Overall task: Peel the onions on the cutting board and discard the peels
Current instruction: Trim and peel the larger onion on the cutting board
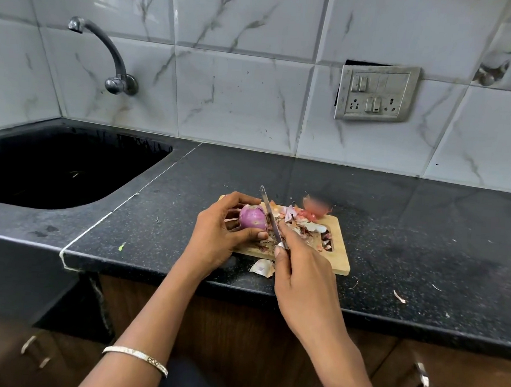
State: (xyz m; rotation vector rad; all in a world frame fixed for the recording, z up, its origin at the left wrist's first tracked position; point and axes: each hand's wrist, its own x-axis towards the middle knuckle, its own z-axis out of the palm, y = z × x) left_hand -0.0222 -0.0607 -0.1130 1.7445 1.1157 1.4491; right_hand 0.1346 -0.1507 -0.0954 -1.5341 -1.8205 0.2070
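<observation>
While my left hand (218, 233) grips the onion (253, 218) over the board (339, 253) at frame centre, my right hand (300, 266) clasps the knife (269, 214), blade against it; peels (309, 227) litter the board.

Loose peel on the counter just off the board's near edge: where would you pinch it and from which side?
Pinch the loose peel at its curled, raised near edge, coming from above and the counter's front. It lies cupped on the countertop, close beside the cutting board, so that lifted rim likely gives the fingers something to get under; a flat top-down press probably would not.
</observation>
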